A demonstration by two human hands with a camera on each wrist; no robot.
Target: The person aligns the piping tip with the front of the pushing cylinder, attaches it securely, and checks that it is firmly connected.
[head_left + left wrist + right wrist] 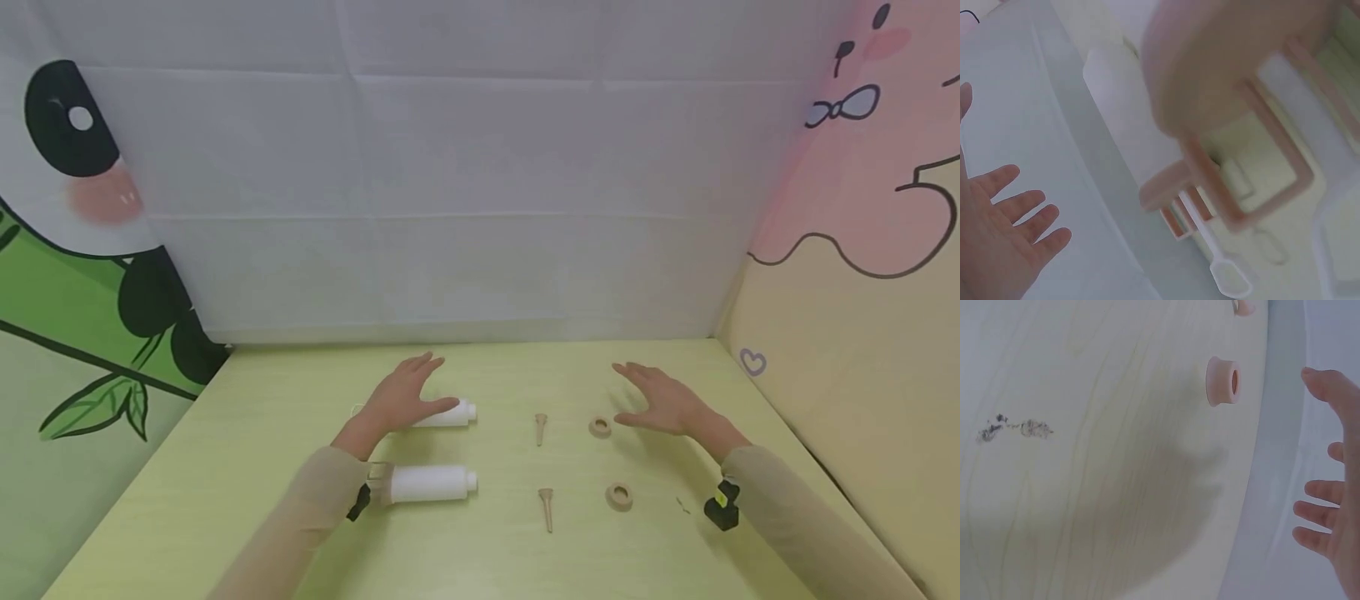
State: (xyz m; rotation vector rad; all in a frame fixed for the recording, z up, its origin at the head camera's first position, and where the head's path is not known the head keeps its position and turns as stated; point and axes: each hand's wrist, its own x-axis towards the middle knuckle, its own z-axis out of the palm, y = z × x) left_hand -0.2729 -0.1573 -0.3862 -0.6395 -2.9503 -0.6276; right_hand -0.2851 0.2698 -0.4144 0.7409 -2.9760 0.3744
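Above the worktop (225,467), both hands are held palm-down with fingers spread and nothing gripped. Just under the left hand (405,396) a white bottle (450,414) lies on its side, its cap end showing past the fingers (427,363). Near the thumb side of the right hand (660,402), a tan ring (600,427) lies untouched on the worktop.

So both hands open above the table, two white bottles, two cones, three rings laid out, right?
Not three: the head view shows two rings, the far ring and the near ring. Otherwise right: left hand and right hand open, two bottles, two cones.
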